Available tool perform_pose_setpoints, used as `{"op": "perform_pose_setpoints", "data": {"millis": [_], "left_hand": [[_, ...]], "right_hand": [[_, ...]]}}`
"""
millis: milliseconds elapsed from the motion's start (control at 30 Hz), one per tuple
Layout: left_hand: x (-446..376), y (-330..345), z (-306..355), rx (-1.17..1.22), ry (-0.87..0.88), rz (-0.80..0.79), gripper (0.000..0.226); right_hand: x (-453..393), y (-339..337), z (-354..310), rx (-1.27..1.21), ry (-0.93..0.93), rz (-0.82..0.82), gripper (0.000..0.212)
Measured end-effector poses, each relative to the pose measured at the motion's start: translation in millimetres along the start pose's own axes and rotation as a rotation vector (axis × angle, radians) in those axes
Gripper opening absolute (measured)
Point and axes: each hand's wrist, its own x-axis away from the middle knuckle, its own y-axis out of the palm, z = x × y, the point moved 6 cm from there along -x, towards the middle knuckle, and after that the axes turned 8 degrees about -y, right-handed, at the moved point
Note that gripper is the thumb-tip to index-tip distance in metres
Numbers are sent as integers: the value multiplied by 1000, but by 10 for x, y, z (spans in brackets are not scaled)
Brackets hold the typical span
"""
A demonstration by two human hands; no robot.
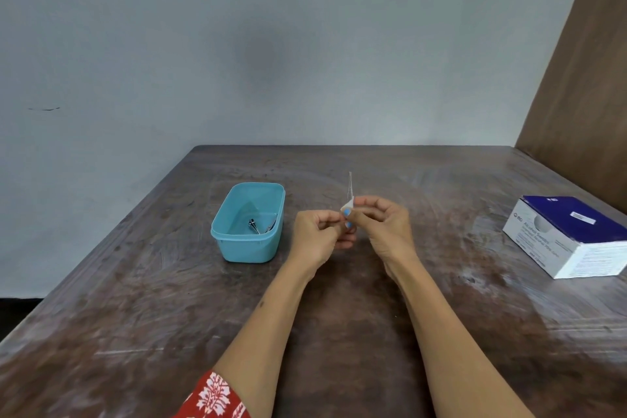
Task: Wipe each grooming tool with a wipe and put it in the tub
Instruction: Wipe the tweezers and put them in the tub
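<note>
- The left hand [317, 234] is raised above the middle of the brown desk [339, 332], fingers curled together around the lower end of a thin metal tool [350, 184].
- The tool stands nearly upright; its slim upper part rises clear of both hands, and its lower end is hidden between them. It looks like tweezers, though blur makes that uncertain.
- The right hand [383, 224] meets the left, thumb and fingers pinched on a small white wipe [348, 205] folded around the tool's shaft just above the left hand.
- The thumbnails visible between the hands are painted light blue.
- A light blue tub [234, 248] sits on the desk just left of the hands, apart from them and without a lid.
- Inside the tub, at its near end, lie small metal tools [254, 227]; one resembles nail clippers.
- A white and dark blue box [570, 237] of alcohol swabs lies well to the right, near the desk's edge.
- A red sleeve [213, 397] with white flowers shows at the bottom edge.
</note>
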Motion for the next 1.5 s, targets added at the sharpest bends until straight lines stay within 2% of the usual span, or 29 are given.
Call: {"op": "perform_pose_setpoints", "data": {"millis": [67,200,367,533,600,700,800,933,1033,1200,1400,1500], "left_hand": [[5,-9,7,3,9,-1,15],[10,25,9,-15,2,-26,14],[4,-7,30,-2,61,9,12],[2,38,29,-20,41,-42,16],[-1,27,32,-46,65,-10,20],[-12,-41,66,-137,160,119,31],[13,-62,107,-67,184,156,38],[32,-76,157,-74,241,176,24],[22,-87,152,-34,247,181,19],[-25,-142,148,140,189,192,25],[-8,-118,156,118,213,164,25],[-8,-130,163,126,204,162,27]], "right_hand": [[-5,-11,29,3,12,14,13],[-25,-68,36,-88,25,113,12],[-16,-7,65,-99,67,27,9],[-30,-40,41,-118,43,91,7],[-42,-45,56,-89,19,104,6],[-46,-66,41,-2,-48,106,7],[-36,-44,-11,162,-139,56,8],[-2,77,-34,311,-200,-69,18],[1,82,-40,291,-191,-94,17],[3,125,-1,340,-176,-144,18],[0,90,-23,257,-174,-98,9],[18,101,25,296,-121,-137,6]]}}
